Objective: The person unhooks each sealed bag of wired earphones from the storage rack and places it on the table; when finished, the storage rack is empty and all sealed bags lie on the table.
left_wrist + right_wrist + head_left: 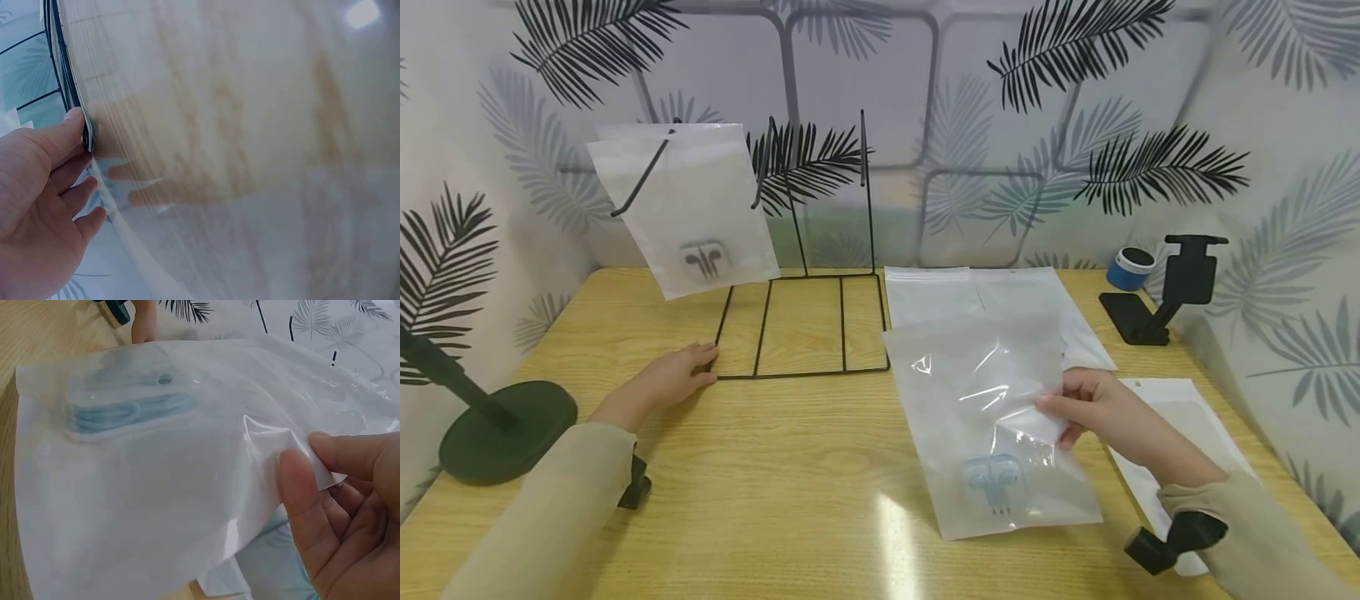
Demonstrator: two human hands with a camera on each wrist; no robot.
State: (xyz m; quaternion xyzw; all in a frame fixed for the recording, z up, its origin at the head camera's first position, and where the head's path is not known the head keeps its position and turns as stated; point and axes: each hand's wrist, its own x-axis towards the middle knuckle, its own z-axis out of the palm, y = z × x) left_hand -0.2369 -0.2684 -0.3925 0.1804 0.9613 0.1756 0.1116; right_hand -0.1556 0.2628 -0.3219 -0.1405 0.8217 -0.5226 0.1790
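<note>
My right hand (1108, 417) pinches the right edge of a translucent white zip bag (955, 400), thumb on the near face. White earphones in a clear case (995, 483) show through its lower part. In the right wrist view, the bag (137, 475) spreads out from between my thumb and fingers. My left hand (670, 379) is at the front left corner of a black wire display rack (805, 374). Thumb and index finger pinch the rack's wire (65, 69) in the left wrist view. Similar bags (692, 192) hang from the rack's left hook, earphones visible in the front one.
More white bags (925, 287) lie flat behind the held one, and another bag (1172, 408) lies at the right. A black folding stand (1187, 279) and a blue tub (1130, 271) stand at the back right. A dark green round base (505, 437) sits at the left.
</note>
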